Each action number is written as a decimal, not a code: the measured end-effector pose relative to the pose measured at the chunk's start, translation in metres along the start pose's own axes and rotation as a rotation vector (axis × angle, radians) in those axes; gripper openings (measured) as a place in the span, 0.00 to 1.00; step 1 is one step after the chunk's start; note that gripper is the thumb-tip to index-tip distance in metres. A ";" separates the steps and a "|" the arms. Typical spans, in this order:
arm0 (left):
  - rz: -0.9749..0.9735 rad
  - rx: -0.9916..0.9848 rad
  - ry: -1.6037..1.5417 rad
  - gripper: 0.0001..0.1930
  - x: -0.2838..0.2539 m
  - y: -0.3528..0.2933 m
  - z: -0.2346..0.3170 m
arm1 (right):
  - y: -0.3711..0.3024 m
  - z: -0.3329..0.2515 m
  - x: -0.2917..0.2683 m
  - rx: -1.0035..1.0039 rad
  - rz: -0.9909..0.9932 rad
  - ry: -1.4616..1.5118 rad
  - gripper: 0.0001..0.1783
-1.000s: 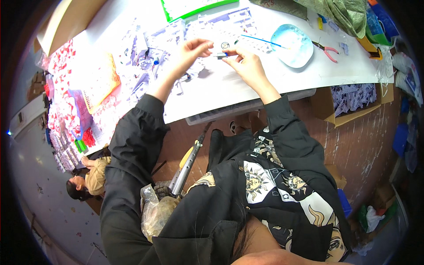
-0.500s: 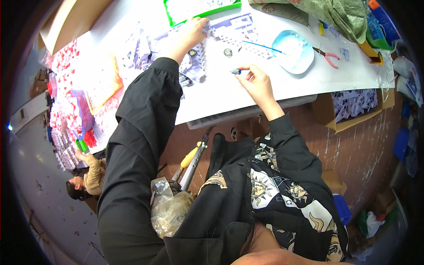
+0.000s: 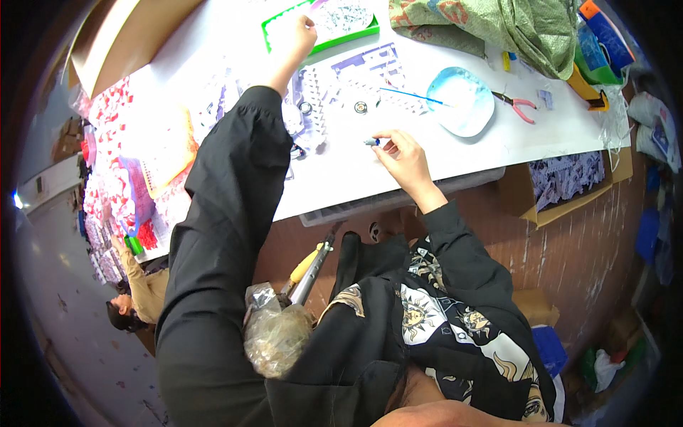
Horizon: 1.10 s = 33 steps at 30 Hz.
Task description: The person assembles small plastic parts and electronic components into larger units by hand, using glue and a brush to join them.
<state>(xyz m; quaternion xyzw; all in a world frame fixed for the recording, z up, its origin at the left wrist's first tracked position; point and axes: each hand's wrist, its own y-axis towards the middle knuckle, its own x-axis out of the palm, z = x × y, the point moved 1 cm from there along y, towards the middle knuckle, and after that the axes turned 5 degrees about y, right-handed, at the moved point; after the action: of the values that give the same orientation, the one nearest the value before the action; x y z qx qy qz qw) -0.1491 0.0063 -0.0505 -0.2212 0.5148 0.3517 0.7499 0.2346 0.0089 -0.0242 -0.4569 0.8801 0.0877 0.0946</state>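
My right hand (image 3: 405, 162) pinches a small grey-and-blue part (image 3: 372, 142) between thumb and fingertips, just above the white tabletop. Stretched far forward, my left hand (image 3: 296, 41) is over the near left part of a green-rimmed tray (image 3: 346, 41). Its fingers are curled closed, and what they hold, if anything, is too small to make out. Within the tray lies a heap of small shiny pieces (image 3: 345, 16). A small round dark part (image 3: 361, 107) sits on the table between my hands, near several pale lilac toothed plastic pieces (image 3: 311, 107).
A pale blue dish (image 3: 461, 103) with a thin blue stick (image 3: 409, 95) across its rim stands right of centre, beside pink-handled pliers (image 3: 524, 110). A green woven sack (image 3: 498, 28) lies at the back right. Red-and-white pieces (image 3: 107, 171) pile up left; another person (image 3: 146, 292) is beyond.
My left hand has moved farther forward, from the lilac pieces to over the green tray. My right hand, with the small part, sits slightly lower in the picture as the whole view shifts.
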 end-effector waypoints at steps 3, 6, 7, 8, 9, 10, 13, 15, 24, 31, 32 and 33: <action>0.171 -0.025 0.457 0.17 -0.001 0.008 -0.025 | 0.000 -0.006 0.001 -0.017 -0.005 0.003 0.12; 0.200 -0.011 0.272 0.14 0.009 -0.009 0.021 | -0.003 0.005 -0.017 0.054 0.029 -0.019 0.11; 0.284 -0.031 0.161 0.11 0.004 -0.016 0.030 | -0.002 0.005 -0.018 0.052 0.033 -0.020 0.11; 0.227 -0.033 0.181 0.12 -0.002 -0.014 0.039 | -0.001 0.006 -0.020 0.051 0.037 -0.007 0.11; 0.229 -0.027 0.182 0.12 -0.011 -0.015 0.051 | -0.001 0.005 -0.021 0.047 0.042 0.010 0.11; 0.168 -0.019 0.099 0.13 -0.015 -0.015 0.059 | 0.000 0.004 -0.021 0.046 0.046 0.013 0.11; 0.067 0.034 0.011 0.15 -0.013 -0.014 0.068 | 0.001 0.001 -0.016 0.025 0.034 0.030 0.11; 0.015 0.083 -0.008 0.15 -0.008 -0.013 0.069 | 0.000 0.002 -0.013 -0.031 0.026 -0.045 0.11; -0.030 0.233 0.192 0.12 0.010 -0.009 0.084 | 0.005 0.027 -0.008 -0.103 0.027 -0.220 0.10; 0.027 0.235 0.113 0.07 0.014 -0.012 0.080 | 0.002 0.023 -0.007 -0.111 0.021 -0.296 0.15; 0.028 0.197 0.119 0.09 0.008 -0.015 0.070 | 0.002 0.016 -0.003 -0.142 0.019 -0.300 0.16; 0.019 0.226 0.137 0.11 0.002 -0.022 0.080 | 0.001 0.017 -0.006 -0.152 0.025 -0.326 0.17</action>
<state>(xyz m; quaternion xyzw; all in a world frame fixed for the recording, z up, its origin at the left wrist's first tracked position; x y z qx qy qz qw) -0.0825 0.0482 -0.0236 -0.1539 0.6033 0.2828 0.7296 0.2386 0.0187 -0.0390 -0.4315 0.8495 0.2281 0.2002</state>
